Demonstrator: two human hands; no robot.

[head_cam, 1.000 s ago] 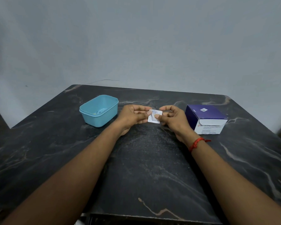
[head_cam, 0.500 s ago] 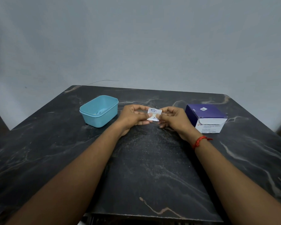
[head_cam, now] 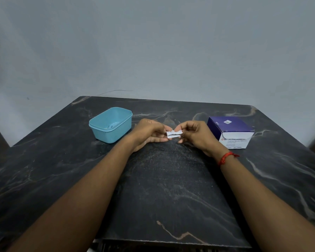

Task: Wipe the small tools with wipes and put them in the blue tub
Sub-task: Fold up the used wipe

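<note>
Grey-blue wall [head_cam: 153, 42]: plain, behind everything. Dark marbled surface [head_cam: 171, 188] with pale veins carries all items. Landmark: blue tub [head_cam: 111, 124], upright on the surface, top open, toward the far left part. Something small and pale lies on its floor; too small to identify. Two bare forearms [head_cam: 91, 193] reach in from the near edge, both to the right of the blue tub. Purple box [head_cam: 231, 131], white front panel with a printed label, stands well to the right of the blue tub at about the same depth; its front flap looks partly lifted. Left hand [head_cam: 149, 133]: just right of the blue tub, near it but apart, grip clamped on the left end of the wipe packet [head_cam: 174, 134] between thumb and fingertips. Right hand [head_cam: 195, 135]: farther right of the blue tub, between it and the purple box, fingers curled, grip pinched on the right end of the same packet. Red thread [head_cam: 225, 158] is tied round the right wrist. Wipe packet: small, white, printed, held in the air above the surface, right of the blue tub and outside it, spanning the gap between the two hands. Its upper edge looks ragged and skewed from the lower part; whether it is torn through I cannot tell.
</note>
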